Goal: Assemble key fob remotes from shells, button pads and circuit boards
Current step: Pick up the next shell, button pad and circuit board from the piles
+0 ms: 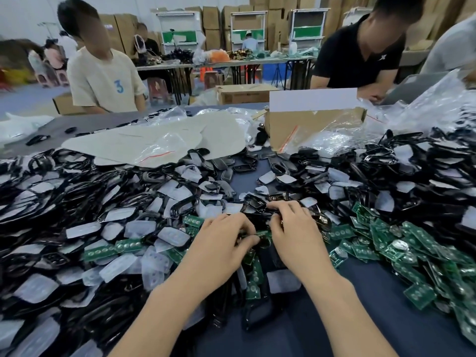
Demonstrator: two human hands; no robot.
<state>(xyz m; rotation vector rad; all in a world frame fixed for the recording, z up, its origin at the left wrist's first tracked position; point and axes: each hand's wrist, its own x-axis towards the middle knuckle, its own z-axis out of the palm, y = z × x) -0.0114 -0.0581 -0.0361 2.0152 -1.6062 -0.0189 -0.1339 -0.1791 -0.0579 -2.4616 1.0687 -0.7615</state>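
Note:
My left hand (221, 243) and my right hand (296, 233) meet over the middle of the table, fingers curled around a black key fob shell (262, 242) with a green circuit board (264, 233) showing between them. Black shells (64, 191) lie heaped on the left and far right. Translucent button pads (152, 264) are strewn left of my hands. Green circuit boards (401, 243) pile up on the right. How the held parts fit together is hidden by my fingers.
An open cardboard box (309, 124) and clear plastic bags (425, 109) stand at the back of the dark blue table (334, 318). A beige sheet (159, 140) lies back left. Two people stand across the table.

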